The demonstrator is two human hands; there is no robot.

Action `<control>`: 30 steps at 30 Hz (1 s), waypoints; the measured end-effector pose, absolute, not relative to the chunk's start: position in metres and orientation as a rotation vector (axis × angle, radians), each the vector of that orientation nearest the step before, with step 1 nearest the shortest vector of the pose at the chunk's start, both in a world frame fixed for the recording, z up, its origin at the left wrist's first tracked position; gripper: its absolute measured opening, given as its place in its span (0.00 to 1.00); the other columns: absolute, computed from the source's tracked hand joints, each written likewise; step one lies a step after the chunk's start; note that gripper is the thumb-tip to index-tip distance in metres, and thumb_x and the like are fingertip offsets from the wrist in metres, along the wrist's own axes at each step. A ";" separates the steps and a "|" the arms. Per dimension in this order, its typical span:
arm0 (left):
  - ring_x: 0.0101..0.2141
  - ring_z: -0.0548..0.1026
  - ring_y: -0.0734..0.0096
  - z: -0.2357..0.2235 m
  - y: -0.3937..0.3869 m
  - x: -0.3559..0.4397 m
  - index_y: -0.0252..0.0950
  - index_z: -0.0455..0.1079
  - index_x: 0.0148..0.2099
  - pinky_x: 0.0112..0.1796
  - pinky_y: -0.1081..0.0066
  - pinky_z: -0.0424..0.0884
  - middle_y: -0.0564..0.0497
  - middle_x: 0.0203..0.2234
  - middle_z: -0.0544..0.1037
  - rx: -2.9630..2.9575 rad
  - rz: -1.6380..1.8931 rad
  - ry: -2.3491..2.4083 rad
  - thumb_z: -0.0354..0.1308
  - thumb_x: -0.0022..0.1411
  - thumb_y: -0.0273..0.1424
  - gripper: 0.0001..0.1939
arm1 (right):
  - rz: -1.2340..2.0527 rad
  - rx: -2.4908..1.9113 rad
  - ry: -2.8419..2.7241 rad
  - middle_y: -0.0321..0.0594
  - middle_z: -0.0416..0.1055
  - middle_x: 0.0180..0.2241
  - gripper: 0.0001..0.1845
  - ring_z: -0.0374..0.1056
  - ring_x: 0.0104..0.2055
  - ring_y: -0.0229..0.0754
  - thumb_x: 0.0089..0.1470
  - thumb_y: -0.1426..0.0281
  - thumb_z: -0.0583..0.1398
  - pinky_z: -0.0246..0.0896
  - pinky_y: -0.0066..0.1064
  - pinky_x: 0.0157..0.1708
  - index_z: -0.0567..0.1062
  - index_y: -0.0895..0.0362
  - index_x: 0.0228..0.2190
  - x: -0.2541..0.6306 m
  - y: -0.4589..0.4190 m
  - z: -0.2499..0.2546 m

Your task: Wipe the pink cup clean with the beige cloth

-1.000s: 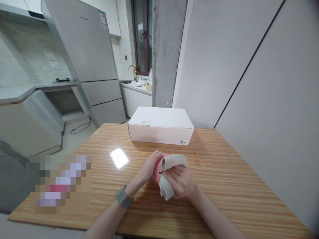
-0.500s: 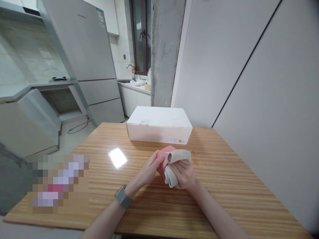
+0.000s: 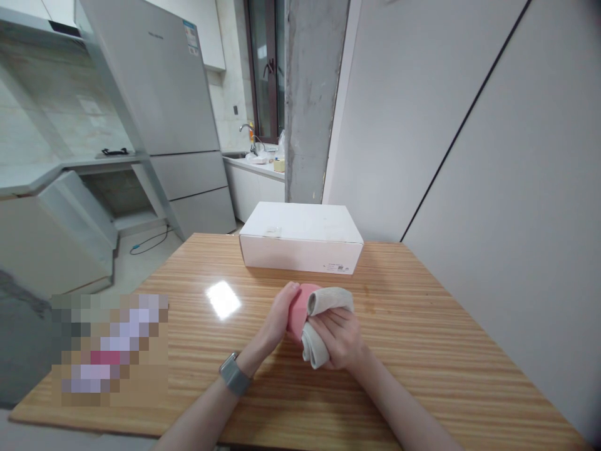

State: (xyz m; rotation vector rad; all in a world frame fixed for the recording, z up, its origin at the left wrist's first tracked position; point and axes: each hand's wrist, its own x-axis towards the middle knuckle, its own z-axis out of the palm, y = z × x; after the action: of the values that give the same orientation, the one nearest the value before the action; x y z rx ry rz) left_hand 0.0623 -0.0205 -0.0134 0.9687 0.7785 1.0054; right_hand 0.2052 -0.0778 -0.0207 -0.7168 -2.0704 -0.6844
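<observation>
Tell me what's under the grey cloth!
A pink object sits under the grey cloth, between the left hand and right hand; its covered part is hidden.

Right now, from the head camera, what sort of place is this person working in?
Most likely a home kitchen, perhaps in an apartment. A tall grey refrigerator stands behind the table, and beyond it a faucet rises at a white counter near the window.

Pink obj (image 3: pixel 297 311), smooth, rounded, slightly tilted; folded greyish-beige cloth (image 3: pixel 313 346) pressed against its right side, covering approx. half.
</observation>
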 end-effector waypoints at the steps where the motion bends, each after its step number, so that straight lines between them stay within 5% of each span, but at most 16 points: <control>1: 0.41 0.69 0.64 -0.012 -0.020 0.061 0.34 0.71 0.35 0.50 0.67 0.60 0.50 0.34 0.75 1.008 1.010 0.793 0.59 0.54 0.45 0.17 | -0.701 -0.700 -2.072 0.51 0.76 0.29 0.20 0.73 0.31 0.48 0.58 0.68 0.45 0.68 0.39 0.34 0.71 0.65 0.41 0.204 -0.078 -0.021; 9: 0.34 0.70 0.64 0.001 -0.022 0.052 0.33 0.73 0.33 0.40 0.67 0.65 0.49 0.32 0.78 1.685 0.807 0.794 0.41 0.66 0.47 0.27 | -0.725 -0.692 -2.068 0.51 0.76 0.28 0.21 0.73 0.30 0.48 0.60 0.66 0.44 0.68 0.39 0.34 0.72 0.66 0.40 0.213 -0.078 -0.021; 22: 0.39 0.70 0.64 -0.006 -0.033 0.060 0.35 0.73 0.40 0.43 0.69 0.64 0.50 0.37 0.77 1.460 0.913 0.608 0.51 0.62 0.43 0.18 | -0.426 -0.971 -1.755 0.41 0.70 0.23 0.13 0.67 0.23 0.45 0.58 0.67 0.47 0.59 0.36 0.26 0.69 0.57 0.36 0.218 -0.081 -0.017; 30: 0.28 0.68 0.71 -0.020 -0.023 0.062 0.35 0.66 0.29 0.36 0.71 0.65 0.54 0.24 0.70 1.081 1.031 0.674 0.52 0.59 0.47 0.19 | -0.685 -0.683 -2.055 0.48 0.74 0.25 0.17 0.69 0.24 0.45 0.60 0.70 0.47 0.61 0.35 0.25 0.73 0.64 0.37 0.209 -0.085 -0.018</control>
State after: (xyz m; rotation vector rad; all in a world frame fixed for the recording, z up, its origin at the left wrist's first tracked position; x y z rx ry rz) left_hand 0.0620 -0.0231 -0.0196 1.0807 0.6737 1.0313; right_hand 0.2090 -0.0850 -0.0181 -0.6833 -2.0552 -0.6855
